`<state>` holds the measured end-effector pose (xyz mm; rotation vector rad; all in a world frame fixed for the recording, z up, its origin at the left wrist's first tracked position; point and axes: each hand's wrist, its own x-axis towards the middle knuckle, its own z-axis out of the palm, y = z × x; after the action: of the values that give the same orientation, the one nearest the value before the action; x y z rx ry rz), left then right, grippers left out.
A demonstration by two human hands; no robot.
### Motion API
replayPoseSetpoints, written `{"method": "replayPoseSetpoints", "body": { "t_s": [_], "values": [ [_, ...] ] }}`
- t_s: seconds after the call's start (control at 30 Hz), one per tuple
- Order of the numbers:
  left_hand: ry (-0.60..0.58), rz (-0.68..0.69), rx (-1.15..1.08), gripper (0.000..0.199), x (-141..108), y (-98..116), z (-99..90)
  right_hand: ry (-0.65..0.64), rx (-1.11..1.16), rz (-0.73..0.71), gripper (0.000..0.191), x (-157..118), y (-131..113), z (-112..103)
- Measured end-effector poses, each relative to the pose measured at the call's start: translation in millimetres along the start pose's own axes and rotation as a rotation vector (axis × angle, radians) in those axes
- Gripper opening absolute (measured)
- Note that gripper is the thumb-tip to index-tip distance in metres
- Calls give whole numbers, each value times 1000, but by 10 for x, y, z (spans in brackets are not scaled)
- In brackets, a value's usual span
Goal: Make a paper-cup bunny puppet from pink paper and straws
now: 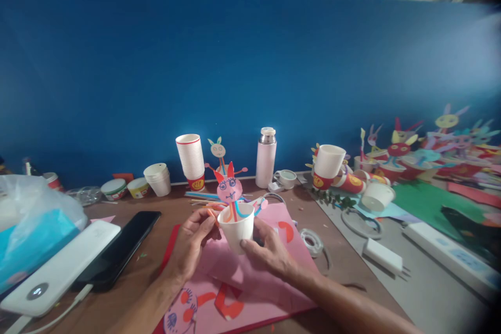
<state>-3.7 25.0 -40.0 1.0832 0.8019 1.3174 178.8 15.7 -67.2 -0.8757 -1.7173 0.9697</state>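
A white paper cup is held upright by my right hand, fingers behind it and thumb on the front. Out of the cup rises a pink paper face with red pointed ears and drawn eyes, on an orange and blue stem. A blue strip bends over the right rim toward a small pink paper piece. My left hand pinches a thin orange strip at the cup's left rim; where its lower end goes is hidden. Beneath lie pink paper sheets with red cutouts.
A stack of paper cups, a finished-looking cup figure and a pink thermos stand along the blue wall. Tape lies right. A power bank and phone lie left. More cup figures crowd the far right.
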Motion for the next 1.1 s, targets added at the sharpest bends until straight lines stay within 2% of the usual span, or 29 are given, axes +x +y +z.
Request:
{"method": "replayPoseSetpoints", "body": {
  "t_s": [0.5,0.93,1.1],
  "values": [
    [25,78,165,14,-3,-28,-13,10,-39,28,36,0,8,-13],
    [35,33,160,23,-12,-11,32,25,-12,55,31,-8,39,-14],
    [0,61,147,14,-7,-16,41,42,-3,54,32,-12,24,-23]
  ]
}}
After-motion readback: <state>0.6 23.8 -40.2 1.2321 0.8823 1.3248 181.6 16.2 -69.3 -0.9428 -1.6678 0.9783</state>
